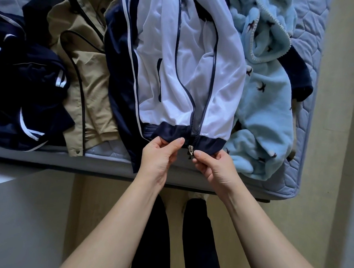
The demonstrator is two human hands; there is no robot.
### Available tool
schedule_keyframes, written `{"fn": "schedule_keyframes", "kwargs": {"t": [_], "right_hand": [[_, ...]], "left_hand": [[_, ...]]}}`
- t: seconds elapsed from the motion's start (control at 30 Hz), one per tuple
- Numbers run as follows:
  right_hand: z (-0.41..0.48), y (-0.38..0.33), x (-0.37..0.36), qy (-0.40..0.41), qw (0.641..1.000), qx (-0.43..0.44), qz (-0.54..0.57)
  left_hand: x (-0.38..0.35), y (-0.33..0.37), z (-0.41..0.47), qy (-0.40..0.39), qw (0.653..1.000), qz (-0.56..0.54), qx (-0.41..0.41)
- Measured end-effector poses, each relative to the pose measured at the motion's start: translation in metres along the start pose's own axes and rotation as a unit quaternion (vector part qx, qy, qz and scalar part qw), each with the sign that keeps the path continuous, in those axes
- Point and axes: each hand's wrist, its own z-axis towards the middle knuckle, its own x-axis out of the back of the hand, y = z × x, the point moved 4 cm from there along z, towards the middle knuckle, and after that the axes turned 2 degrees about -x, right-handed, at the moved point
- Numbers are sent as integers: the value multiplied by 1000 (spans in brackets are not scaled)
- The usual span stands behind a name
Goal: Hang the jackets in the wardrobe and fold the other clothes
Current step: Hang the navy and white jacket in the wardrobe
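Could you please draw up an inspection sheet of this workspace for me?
Surface: quilted blue mattress, covered with clothes.
Job's things: white jacket lies unzipped, hem at the mattress edge, zipper slider at the bottom; beige jacket left of it; navy clothes far left; blue fleece on the right.
Clutter: nothing seen.
Hands: left hand and right hand pinch the hem either side of the slider.
Cables: nothing seen.
Surroundings: beige floor, the person's dark-trousered legs.

- Worn on the head, facing forward and steeply down, with wide-angle bending at the borders.
- Placed very near, almost above the mattress point(313, 28) edge.
- Takes in the mattress across the upper half, floor point(107, 191) and legs point(197, 237) in the lower half.
- Catches left hand point(160, 156) and right hand point(213, 167) at centre, on the white jacket point(175, 72) hem.
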Motion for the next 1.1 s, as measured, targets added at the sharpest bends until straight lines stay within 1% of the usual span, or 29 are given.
{"fn": "schedule_keyframes", "kwargs": {"t": [0.23,0.33,0.5,0.6,0.7,0.8,0.9,1.0,1.1], "right_hand": [[-1,-2,-6,7,1000,7,25],[-1,-1,-7,23,998,14,58],[0,0,-9,52,990,30,129],[0,2,-5,76,986,31,146],[-2,8,2,101,983,11,153],[-7,10,11,98,990,-35,98],[-13,7,16,63,995,-76,-22],[-19,6,16,40,987,-101,-118],[-21,4,14,42,984,-120,-122]], "left_hand": [[-2,-1,-1,-6,1000,8,-2],[-2,-2,-1,-12,1000,22,-15],[1,-2,1,-26,992,111,-47],[0,0,4,-40,980,184,-69],[-4,0,5,-45,963,255,-78],[-4,-3,4,-35,954,289,-76],[-5,-4,0,-34,954,288,-75],[-7,-1,0,-36,954,286,-78],[-9,2,2,-39,950,300,-79]]}}
